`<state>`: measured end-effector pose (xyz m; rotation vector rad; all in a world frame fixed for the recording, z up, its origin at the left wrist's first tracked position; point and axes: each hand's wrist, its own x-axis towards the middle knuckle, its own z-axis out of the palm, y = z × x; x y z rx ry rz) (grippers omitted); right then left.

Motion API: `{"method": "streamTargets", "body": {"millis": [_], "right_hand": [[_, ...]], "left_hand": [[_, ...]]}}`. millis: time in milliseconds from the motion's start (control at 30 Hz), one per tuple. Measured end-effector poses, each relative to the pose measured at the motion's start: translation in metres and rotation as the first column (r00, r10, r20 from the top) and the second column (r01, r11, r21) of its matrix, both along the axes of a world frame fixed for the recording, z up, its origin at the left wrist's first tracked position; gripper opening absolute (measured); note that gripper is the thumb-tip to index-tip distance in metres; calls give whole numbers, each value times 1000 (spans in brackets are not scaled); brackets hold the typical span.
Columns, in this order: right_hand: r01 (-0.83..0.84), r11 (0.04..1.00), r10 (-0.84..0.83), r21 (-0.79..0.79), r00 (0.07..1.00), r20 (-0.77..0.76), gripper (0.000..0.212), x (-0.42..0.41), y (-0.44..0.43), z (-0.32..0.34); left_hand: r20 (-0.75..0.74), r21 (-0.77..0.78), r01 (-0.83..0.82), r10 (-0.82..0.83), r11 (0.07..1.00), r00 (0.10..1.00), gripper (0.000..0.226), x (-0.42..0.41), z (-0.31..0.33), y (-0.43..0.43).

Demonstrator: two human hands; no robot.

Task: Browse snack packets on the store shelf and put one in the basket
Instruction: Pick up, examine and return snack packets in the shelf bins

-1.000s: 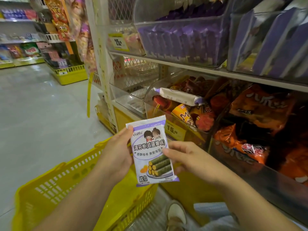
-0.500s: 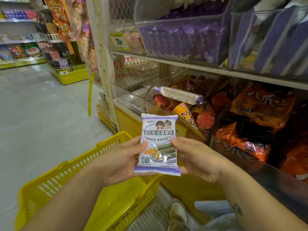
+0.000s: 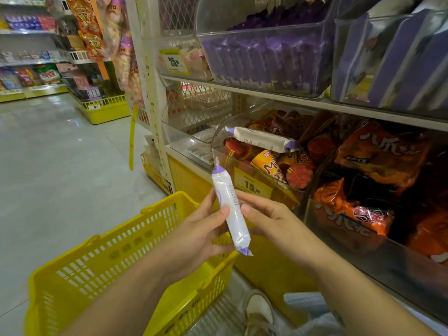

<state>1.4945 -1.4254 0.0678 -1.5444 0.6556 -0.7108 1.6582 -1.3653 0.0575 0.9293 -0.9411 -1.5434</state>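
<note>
A white snack packet [image 3: 230, 209] with purple ends is held edge-on between both hands, above the far rim of a yellow plastic basket [image 3: 101, 270]. My left hand [image 3: 201, 229] grips its left side with the thumb on top. My right hand [image 3: 269, 219] pinches its right side. A second packet of the same kind [image 3: 264, 141] lies on top of the snacks in a clear shelf bin [image 3: 218, 139] just behind.
Clear bins of purple packets [image 3: 264, 59] fill the upper shelf; orange and red snack bags [image 3: 378, 154] fill the lower bins to the right. A yellow price tag [image 3: 252, 185] reads 15. My shoe [image 3: 259, 311] shows below. An aisle floor [image 3: 55, 166] extends left.
The packet has turned from front face toward me to edge-on, showing its white back seam. Both hands kept hold and shifted slightly right and up.
</note>
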Motion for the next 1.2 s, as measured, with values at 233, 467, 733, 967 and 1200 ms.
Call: {"method": "streamTargets", "body": {"millis": [233, 467, 733, 967, 1200], "right_hand": [[151, 988, -151, -26, 988, -5, 63, -2, -5, -3], [230, 968, -225, -103, 973, 59, 71, 1, -4, -5], [-49, 990, 53, -132, 998, 27, 80, -5, 1, 8], [-42, 981, 41, -188, 999, -11, 76, 0, 7, 4], [-52, 968, 45, -244, 998, -36, 73, -1, 5, 3]], "left_hand": [[-112, -10, 6, -7, 1000, 994, 43, 0, 1, -2], [10, -42, -151, 152, 988, 988, 53, -1, -1, -5], [-1, 16, -263, 263, 965, 965, 47, 9, 1, -5], [178, -119, -243, 262, 963, 948, 35, 3, 6, -3], [266, -163, -140, 180, 977, 947, 48, 11, 4, -6]]}}
